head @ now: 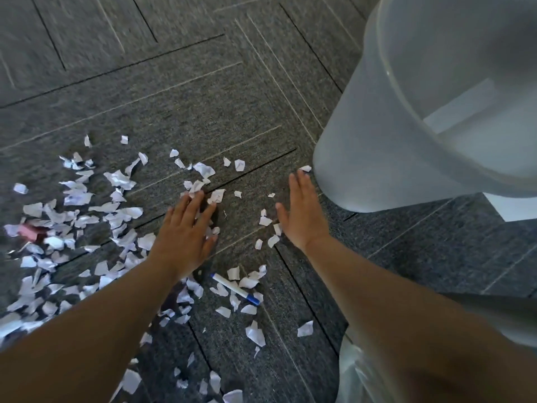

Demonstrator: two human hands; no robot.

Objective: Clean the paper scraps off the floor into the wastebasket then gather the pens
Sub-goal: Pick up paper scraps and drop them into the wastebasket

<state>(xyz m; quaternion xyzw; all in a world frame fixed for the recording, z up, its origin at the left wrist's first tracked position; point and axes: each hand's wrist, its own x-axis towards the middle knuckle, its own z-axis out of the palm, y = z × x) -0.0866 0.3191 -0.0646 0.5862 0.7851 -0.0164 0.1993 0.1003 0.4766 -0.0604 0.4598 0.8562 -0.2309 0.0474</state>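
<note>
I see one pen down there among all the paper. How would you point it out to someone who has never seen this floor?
Start at the big translucent wastebasket on the right, then look down-left between the person's two forearms. There, on the grey carpet, the pen lies slanted among paper scraps: the only long, straight white stick, with a blue cap.

On my feed, two bare forearms enter from the lower edge of the head view. I see no sleeve, cuff or glove on either one up to the frame edge. The left hand (186,231) carries no ring, watch, band or strap that I can make out; nails look short and unpainted, though blur limits detail. The right hand (302,212) is likewise bare at the fingers and wrist, with no jewellery visible. At the lower right, beside the right forearm, pale, whitish fabric (357,376) with soft folds shows; I take it for clothing, but cannot tell the garment. No markings, tags or lettering are legible.
</note>
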